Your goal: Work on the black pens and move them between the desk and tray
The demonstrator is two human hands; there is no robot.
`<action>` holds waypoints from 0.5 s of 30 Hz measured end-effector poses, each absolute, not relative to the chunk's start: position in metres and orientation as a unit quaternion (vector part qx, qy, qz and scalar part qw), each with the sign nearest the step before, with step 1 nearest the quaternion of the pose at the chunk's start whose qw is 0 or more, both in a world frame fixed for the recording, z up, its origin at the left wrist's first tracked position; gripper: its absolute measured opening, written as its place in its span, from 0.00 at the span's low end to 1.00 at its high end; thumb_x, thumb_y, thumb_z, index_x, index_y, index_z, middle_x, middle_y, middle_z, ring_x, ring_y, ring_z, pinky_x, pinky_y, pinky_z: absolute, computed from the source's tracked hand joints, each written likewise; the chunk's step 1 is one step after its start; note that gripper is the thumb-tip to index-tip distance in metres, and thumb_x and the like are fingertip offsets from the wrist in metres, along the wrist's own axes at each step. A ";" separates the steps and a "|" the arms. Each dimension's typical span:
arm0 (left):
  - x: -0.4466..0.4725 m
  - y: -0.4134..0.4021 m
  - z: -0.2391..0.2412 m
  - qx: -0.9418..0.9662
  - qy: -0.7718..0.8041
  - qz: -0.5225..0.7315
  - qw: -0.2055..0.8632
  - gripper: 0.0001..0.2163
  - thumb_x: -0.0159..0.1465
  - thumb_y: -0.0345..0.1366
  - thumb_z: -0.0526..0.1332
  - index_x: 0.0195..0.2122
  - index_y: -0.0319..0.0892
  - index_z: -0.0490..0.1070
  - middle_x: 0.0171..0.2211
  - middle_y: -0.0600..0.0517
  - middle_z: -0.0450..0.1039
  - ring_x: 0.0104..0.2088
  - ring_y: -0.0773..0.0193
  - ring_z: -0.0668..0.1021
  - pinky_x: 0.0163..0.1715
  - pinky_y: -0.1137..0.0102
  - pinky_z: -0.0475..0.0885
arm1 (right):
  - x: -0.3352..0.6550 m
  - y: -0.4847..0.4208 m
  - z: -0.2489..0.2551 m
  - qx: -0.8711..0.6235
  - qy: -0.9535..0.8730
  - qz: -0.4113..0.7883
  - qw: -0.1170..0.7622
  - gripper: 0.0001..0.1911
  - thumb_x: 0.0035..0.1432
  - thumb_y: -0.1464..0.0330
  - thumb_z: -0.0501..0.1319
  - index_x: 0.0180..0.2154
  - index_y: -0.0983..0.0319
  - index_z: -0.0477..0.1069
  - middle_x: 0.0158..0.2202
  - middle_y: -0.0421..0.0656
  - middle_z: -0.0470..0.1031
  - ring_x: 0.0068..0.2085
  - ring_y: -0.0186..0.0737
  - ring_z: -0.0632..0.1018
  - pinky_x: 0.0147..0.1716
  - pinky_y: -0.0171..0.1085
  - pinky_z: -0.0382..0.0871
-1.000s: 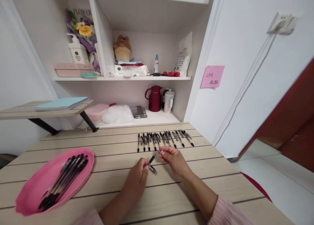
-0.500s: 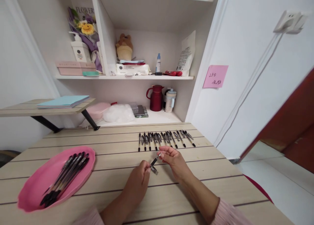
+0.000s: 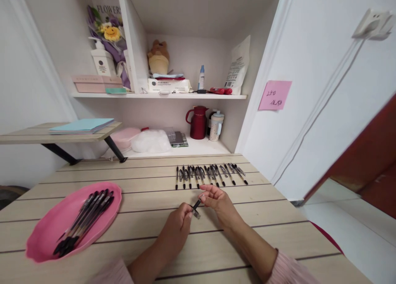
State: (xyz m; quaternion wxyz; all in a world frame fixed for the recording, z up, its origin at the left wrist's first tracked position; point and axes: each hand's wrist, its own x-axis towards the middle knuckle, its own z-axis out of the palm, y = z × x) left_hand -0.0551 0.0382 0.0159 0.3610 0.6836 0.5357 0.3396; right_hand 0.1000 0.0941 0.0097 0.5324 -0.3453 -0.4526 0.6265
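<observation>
My left hand (image 3: 179, 222), at the front middle of the table, is closed around a pen (image 3: 196, 204) with a black section pointing up and right. A short clear-and-dark piece (image 3: 196, 214) sticks out beside its fingertips; I cannot tell whether it is a cap. With thumb and forefinger, my right hand (image 3: 218, 203) pinches the upper end of the pen, hiding the tip. Just beyond the hands lies a row of pen parts (image 3: 210, 176), black-ended slim pieces and shorter clear ones. On the left, several black pens (image 3: 86, 222) lie in a pink tray (image 3: 37, 238).
At the left, a small raised shelf (image 3: 18, 135) carries blue paper (image 3: 82, 126). Behind the table, a white cabinet holds a red thermos jug (image 3: 198, 124), a light cup (image 3: 215, 127) and a plastic bag (image 3: 151, 140). A pink note (image 3: 274, 95) hangs on the wall.
The right fingertips have closed in on the pen's black section, and the pale tip seen earlier between them is now covered. The view has shifted slightly.
</observation>
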 end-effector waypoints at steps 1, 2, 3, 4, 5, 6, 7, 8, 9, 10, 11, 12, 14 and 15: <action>-0.055 0.038 0.016 0.682 0.536 0.340 0.364 0.08 0.61 0.38 0.46 0.28 0.43 0.59 0.17 0.59 0.58 0.19 0.67 0.63 0.22 0.73 0.56 | 0.100 0.094 0.009 -0.346 -0.453 0.627 0.531 0.18 0.37 0.67 0.69 0.35 0.62 0.72 0.25 0.40 0.74 0.26 0.32 0.71 0.29 0.33 0.62; -0.055 0.038 0.016 0.680 0.536 0.341 0.366 0.08 0.61 0.38 0.46 0.28 0.43 0.59 0.17 0.59 0.58 0.20 0.67 0.63 0.23 0.72 0.57 | 0.100 0.094 0.009 -0.347 -0.455 0.626 0.529 0.19 0.37 0.67 0.69 0.35 0.62 0.72 0.25 0.40 0.74 0.26 0.32 0.71 0.28 0.33 0.62; -0.055 0.037 0.017 0.680 0.536 0.342 0.364 0.08 0.61 0.38 0.46 0.28 0.43 0.59 0.17 0.59 0.58 0.20 0.67 0.63 0.23 0.72 0.56 | 0.100 0.094 0.009 -0.349 -0.457 0.625 0.527 0.19 0.36 0.67 0.69 0.35 0.63 0.72 0.24 0.40 0.73 0.25 0.32 0.70 0.28 0.33 0.62; -0.055 0.036 0.018 0.682 0.535 0.344 0.361 0.08 0.61 0.39 0.46 0.28 0.43 0.59 0.17 0.59 0.58 0.20 0.67 0.63 0.23 0.72 0.56 | 0.100 0.094 0.009 -0.350 -0.460 0.624 0.525 0.19 0.36 0.67 0.70 0.35 0.63 0.72 0.24 0.40 0.73 0.25 0.32 0.70 0.28 0.33 0.62; -0.055 0.036 0.019 0.684 0.533 0.347 0.358 0.09 0.61 0.39 0.46 0.28 0.43 0.59 0.17 0.59 0.58 0.20 0.67 0.63 0.23 0.72 0.56 | 0.100 0.094 0.010 -0.350 -0.462 0.625 0.523 0.20 0.36 0.66 0.70 0.35 0.63 0.72 0.23 0.39 0.73 0.25 0.32 0.70 0.28 0.34 0.62; -0.056 0.035 0.020 0.685 0.531 0.349 0.356 0.09 0.61 0.40 0.46 0.28 0.43 0.60 0.17 0.59 0.58 0.19 0.67 0.62 0.23 0.72 0.56 | 0.100 0.093 0.011 -0.348 -0.462 0.626 0.522 0.20 0.36 0.66 0.70 0.36 0.63 0.72 0.23 0.39 0.72 0.25 0.32 0.70 0.28 0.34 0.62; -0.056 0.034 0.021 0.686 0.529 0.351 0.355 0.09 0.61 0.40 0.46 0.28 0.43 0.60 0.17 0.59 0.57 0.19 0.67 0.62 0.23 0.72 0.56 | 0.100 0.093 0.012 -0.347 -0.463 0.628 0.520 0.20 0.36 0.66 0.70 0.35 0.62 0.73 0.23 0.39 0.72 0.25 0.32 0.70 0.28 0.33 0.62; -0.056 0.034 0.021 0.686 0.528 0.353 0.355 0.09 0.61 0.40 0.47 0.29 0.43 0.60 0.17 0.59 0.57 0.19 0.67 0.62 0.23 0.72 0.56 | 0.101 0.092 0.014 -0.347 -0.463 0.630 0.517 0.19 0.36 0.66 0.70 0.35 0.62 0.73 0.24 0.39 0.73 0.25 0.32 0.70 0.28 0.33 0.62; -0.055 0.034 0.022 0.683 0.528 0.356 0.358 0.09 0.61 0.41 0.47 0.29 0.43 0.60 0.17 0.59 0.57 0.19 0.67 0.62 0.23 0.72 0.56 | 0.101 0.091 0.016 -0.349 -0.463 0.634 0.512 0.19 0.36 0.66 0.70 0.34 0.62 0.74 0.24 0.40 0.73 0.25 0.32 0.70 0.28 0.33 0.61; -0.055 0.033 0.022 0.680 0.525 0.359 0.363 0.09 0.61 0.41 0.47 0.29 0.43 0.60 0.17 0.59 0.58 0.20 0.67 0.63 0.23 0.72 0.56 | 0.102 0.090 0.018 -0.349 -0.463 0.639 0.505 0.18 0.36 0.66 0.70 0.34 0.63 0.74 0.25 0.40 0.73 0.26 0.32 0.70 0.28 0.33 0.62; -0.055 0.033 0.022 0.676 0.522 0.363 0.371 0.10 0.61 0.41 0.47 0.29 0.43 0.61 0.17 0.59 0.58 0.20 0.67 0.63 0.23 0.72 0.56 | 0.102 0.088 0.020 -0.348 -0.462 0.648 0.496 0.17 0.37 0.65 0.69 0.33 0.63 0.75 0.27 0.41 0.74 0.27 0.33 0.70 0.28 0.33 0.62; -0.054 0.034 0.022 0.672 0.518 0.367 0.381 0.10 0.61 0.41 0.47 0.29 0.43 0.61 0.17 0.58 0.59 0.20 0.67 0.64 0.23 0.72 0.56 | 0.102 0.087 0.021 -0.342 -0.458 0.662 0.485 0.17 0.37 0.64 0.69 0.33 0.63 0.75 0.28 0.42 0.74 0.28 0.34 0.71 0.29 0.34 0.62; -0.054 0.034 0.021 0.665 0.511 0.374 0.397 0.10 0.61 0.41 0.47 0.28 0.43 0.61 0.17 0.58 0.60 0.20 0.67 0.64 0.23 0.73 0.57 | 0.102 0.085 0.022 -0.322 -0.446 0.692 0.468 0.16 0.39 0.62 0.68 0.33 0.63 0.75 0.29 0.44 0.75 0.29 0.35 0.72 0.31 0.35 0.63; -0.053 0.034 0.020 0.662 0.508 0.376 0.402 0.09 0.61 0.40 0.47 0.28 0.43 0.61 0.17 0.58 0.60 0.20 0.68 0.63 0.23 0.73 0.57 | 0.101 0.085 0.022 -0.314 -0.439 0.701 0.465 0.16 0.40 0.62 0.67 0.33 0.63 0.75 0.29 0.44 0.74 0.29 0.35 0.72 0.31 0.35 0.63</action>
